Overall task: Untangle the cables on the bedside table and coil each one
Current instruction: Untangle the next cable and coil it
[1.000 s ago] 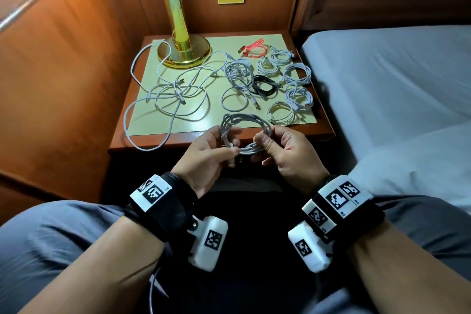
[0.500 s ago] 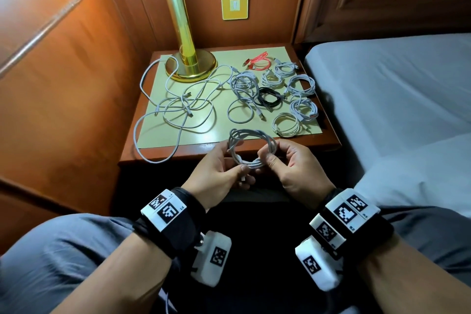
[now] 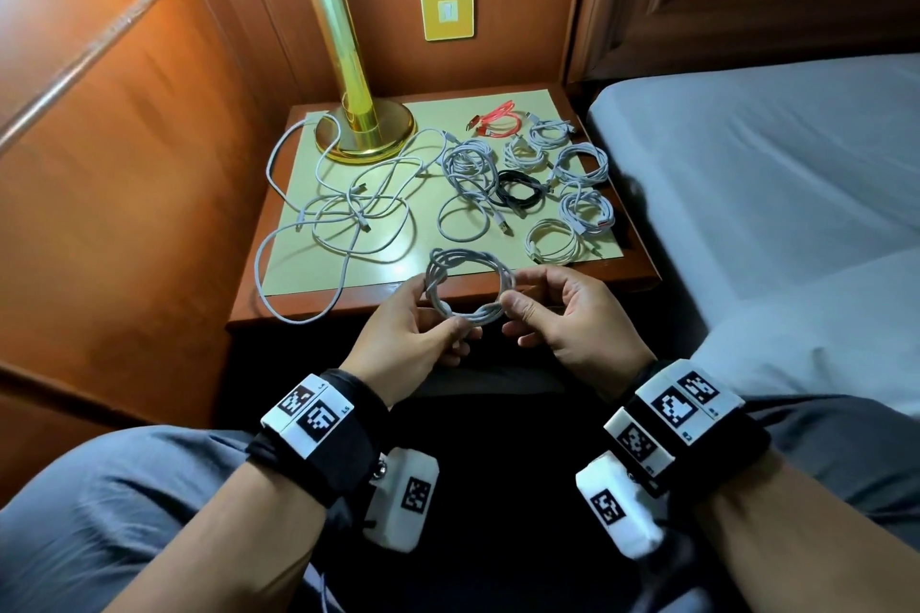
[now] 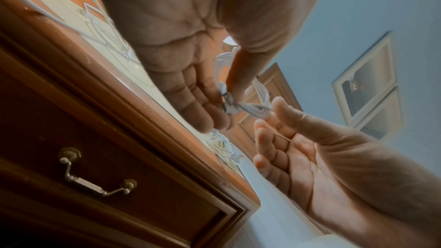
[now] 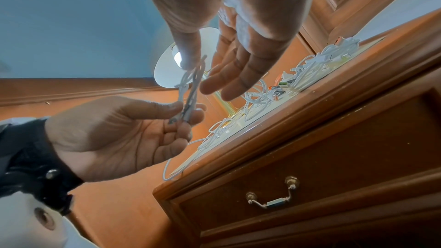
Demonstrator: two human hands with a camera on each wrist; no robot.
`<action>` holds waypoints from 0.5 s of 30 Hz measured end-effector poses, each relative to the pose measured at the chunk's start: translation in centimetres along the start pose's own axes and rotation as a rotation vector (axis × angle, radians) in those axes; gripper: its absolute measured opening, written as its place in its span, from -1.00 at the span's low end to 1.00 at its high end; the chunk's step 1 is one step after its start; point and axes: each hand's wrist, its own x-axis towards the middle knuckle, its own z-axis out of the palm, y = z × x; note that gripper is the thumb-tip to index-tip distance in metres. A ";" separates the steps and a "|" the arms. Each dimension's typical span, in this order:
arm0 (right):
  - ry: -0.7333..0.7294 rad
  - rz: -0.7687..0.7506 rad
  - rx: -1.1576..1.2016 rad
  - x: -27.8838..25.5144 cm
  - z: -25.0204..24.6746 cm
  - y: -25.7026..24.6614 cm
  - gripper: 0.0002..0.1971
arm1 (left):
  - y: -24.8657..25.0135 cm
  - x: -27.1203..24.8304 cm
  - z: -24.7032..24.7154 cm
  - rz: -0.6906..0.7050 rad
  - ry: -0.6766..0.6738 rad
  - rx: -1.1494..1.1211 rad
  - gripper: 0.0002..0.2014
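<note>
I am seeing the left hand [image 3: 415, 331] pinching the bottom of a white coiled cable [image 3: 468, 284], holding it over the tabletop's [image 3: 348, 274] front edge; the right hand [image 3: 562, 314] is pinching the coil's right side, other fingers relaxed. Behind, loose white cables [image 3: 348, 214] are lying tangled, and finished coils [image 3: 580, 174] are sitting at the right by the bed [image 3: 771, 164]
</note>
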 end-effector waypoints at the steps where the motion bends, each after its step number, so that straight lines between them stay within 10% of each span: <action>1: 0.006 0.003 0.002 0.0 0.0 0.0 -0.87 | 0.0 0.0 -0.1 0.003 0.005 0.004 -0.59; 15: 0.026 0.117 0.110 0.2 0.1 0.0 -0.95 | 0.3 -0.2 -0.5 -0.018 0.006 0.095 -0.63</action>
